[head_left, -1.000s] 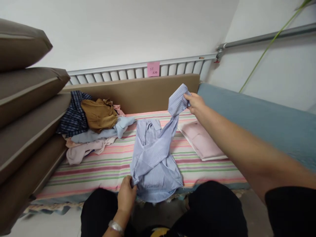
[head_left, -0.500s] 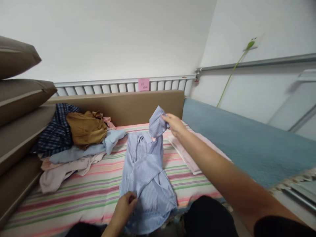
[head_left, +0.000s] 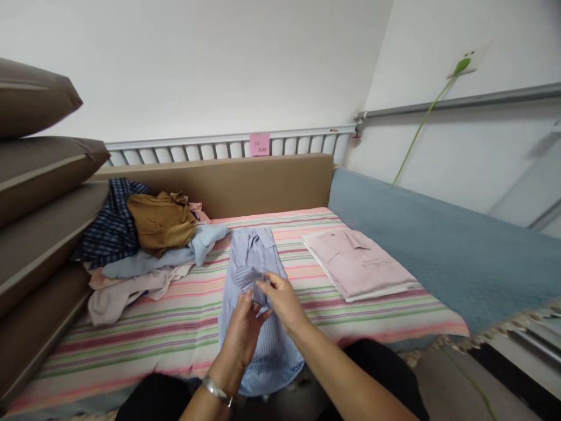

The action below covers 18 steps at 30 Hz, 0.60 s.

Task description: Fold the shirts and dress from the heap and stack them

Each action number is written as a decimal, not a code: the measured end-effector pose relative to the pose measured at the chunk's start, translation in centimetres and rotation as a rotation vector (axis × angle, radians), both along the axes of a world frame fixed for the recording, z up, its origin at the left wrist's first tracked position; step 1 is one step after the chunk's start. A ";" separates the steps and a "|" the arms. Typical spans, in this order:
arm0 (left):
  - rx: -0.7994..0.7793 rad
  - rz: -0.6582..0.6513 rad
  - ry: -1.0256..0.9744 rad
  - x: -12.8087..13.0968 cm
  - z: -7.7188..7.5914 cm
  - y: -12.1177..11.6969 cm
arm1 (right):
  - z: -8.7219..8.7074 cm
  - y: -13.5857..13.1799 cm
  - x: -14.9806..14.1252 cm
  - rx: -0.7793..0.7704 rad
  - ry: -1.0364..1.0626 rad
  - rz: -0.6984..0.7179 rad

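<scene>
A light blue striped shirt (head_left: 269,345) lies lengthwise in front of me, its collar at the far end and its hem at the bed's near edge. Over its middle, both hands grip a bunched part of it, which looks like a sleeve cuff. My left hand (head_left: 245,321) pinches the cuff from below with thumb and fingers. From the right, my right hand (head_left: 280,295) holds the same cloth between thumb and fingertips. Part of the cuff is hidden behind the fingers. To the right, a folded pink shirt (head_left: 359,260) rests on a white garment.
At the left is a heap with a mustard shirt (head_left: 164,225), a dark plaid garment (head_left: 114,222) and pale blue cloth (head_left: 205,240). Brown cushions (head_left: 44,216) are stacked beside it. A brown backrest (head_left: 272,184) and a blue padded side (head_left: 421,228) border the striped bedspread (head_left: 153,333).
My right hand has brought the raised cuff down and toward me, over the shirt's middle. My left hand has moved up from near the hem and now grips it too.
</scene>
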<state>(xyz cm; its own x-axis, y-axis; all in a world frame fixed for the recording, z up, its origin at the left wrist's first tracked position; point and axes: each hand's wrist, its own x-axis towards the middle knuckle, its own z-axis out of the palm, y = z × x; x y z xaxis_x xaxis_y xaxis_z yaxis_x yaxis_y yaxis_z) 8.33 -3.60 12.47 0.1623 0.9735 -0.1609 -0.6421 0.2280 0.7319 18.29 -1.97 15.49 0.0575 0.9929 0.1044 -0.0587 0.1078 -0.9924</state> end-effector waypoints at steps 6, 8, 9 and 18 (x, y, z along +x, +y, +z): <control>-0.095 -0.004 -0.025 -0.8 -1.6 -0.6 | -2.8 -1.8 -0.8 0.123 -0.279 0.195; -0.083 -0.054 0.021 -1.2 -2.1 -1.0 | -3.3 -2.1 -0.7 0.112 -0.313 0.190; -0.080 -0.082 0.057 -1.4 -2.3 -1.2 | -3.4 -2.2 -0.6 0.103 -0.326 0.178; -0.113 0.010 0.412 -1.3 -1.0 -1.8 | -3.4 -2.5 -1.2 0.131 -0.665 0.135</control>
